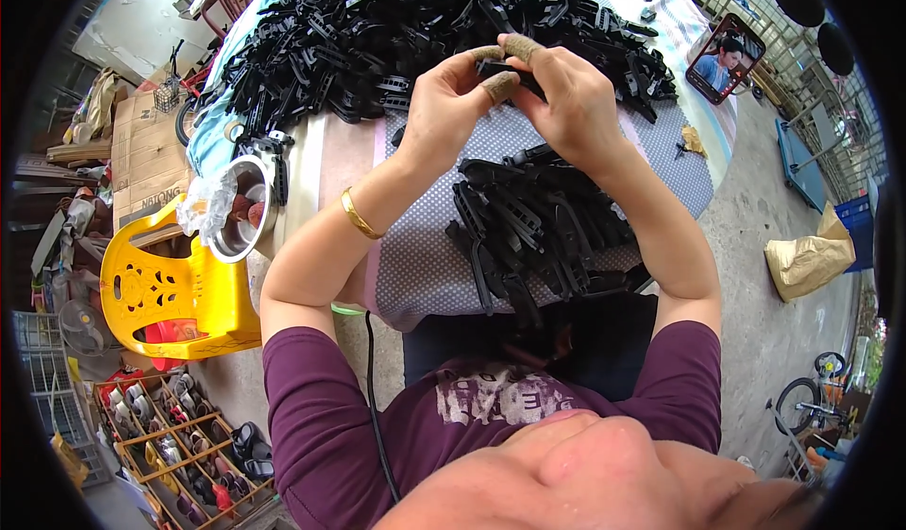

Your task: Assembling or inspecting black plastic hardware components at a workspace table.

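My left hand (444, 110) and my right hand (580, 105) meet above the table, both closed on one small black plastic part (525, 79). Brownish covers wrap the tips of several fingers, and the fingers hide much of the part. Just beyond my hands spreads a large heap of black plastic parts (330, 44). Nearer my body, between my forearms, lies a smaller pile of long, curved black plastic pieces (528, 214) on the patterned tablecloth (401, 270).
A lit phone (727, 58) leans at the table's right side. To the left are a metal bowl (270, 211) with reddish round things and a yellow plastic chair (142, 289). A shoe rack (156, 426) stands lower left; a brown paper bag (807, 258) sits on the floor at right.
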A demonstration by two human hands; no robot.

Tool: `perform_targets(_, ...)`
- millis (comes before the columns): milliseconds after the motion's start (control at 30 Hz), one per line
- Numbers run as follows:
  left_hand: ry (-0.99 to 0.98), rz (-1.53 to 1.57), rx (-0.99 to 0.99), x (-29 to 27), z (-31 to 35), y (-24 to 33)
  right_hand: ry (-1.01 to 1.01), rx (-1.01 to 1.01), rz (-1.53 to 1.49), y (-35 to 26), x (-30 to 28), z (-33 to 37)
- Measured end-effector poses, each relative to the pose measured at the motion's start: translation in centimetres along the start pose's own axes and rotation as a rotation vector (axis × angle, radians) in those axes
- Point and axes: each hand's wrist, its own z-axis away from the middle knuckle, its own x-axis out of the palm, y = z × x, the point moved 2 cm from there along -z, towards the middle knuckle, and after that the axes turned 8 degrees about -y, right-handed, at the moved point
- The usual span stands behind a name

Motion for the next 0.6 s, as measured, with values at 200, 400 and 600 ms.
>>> perform_targets(200, 0.001, 0.196, -0.050, -1.0, -0.4, 0.4, -0.011, -0.016, -0.160, 0.9, 0.6, 0.0)
perform_targets(400, -0.041, -0.028, 0.044, -1.3, -0.6, 1.3, -0.453, 0.363, -0.863, 3.6, 1.5, 0.1)
perform_targets(600, -0.068, -0.242, 0.149, -0.5, -0.4, 2.6, -0.363, 0.368, -0.822, 2.9, 0.1, -0.1)
